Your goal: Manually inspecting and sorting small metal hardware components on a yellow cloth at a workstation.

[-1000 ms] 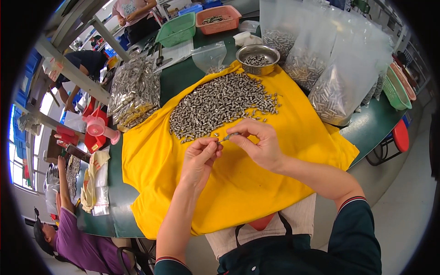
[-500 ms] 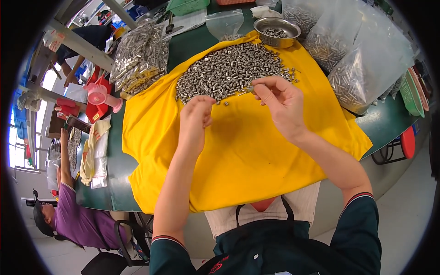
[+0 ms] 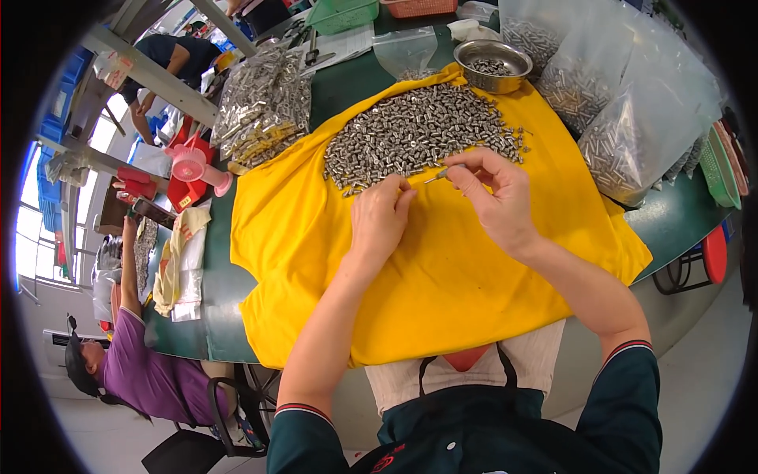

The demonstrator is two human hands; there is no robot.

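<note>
A heap of small silver metal cylinders (image 3: 418, 126) lies on a yellow cloth (image 3: 442, 276) spread over the table. My left hand (image 3: 380, 217) is at the heap's near edge, its fingers bent and drawn together; whatever they may pinch is hidden. Between thumb and fingers, my right hand (image 3: 501, 197) grips a thin metal pin tool with a greyish handle (image 3: 444, 174). The pin's bare tip points left, toward my left fingers, with a small gap between.
A steel bowl (image 3: 493, 66) of small parts stands behind the heap. Clear bags of metal parts (image 3: 612, 146) crowd the right; more bagged parts (image 3: 264, 103) lie at left, near a pink fan (image 3: 193, 167). A person in purple (image 3: 162, 371) sits at far left.
The whole view has shifted slightly. My left hand has moved right along the heap's near edge, closer to the pin's tip. My right hand still grips the pin tool.
</note>
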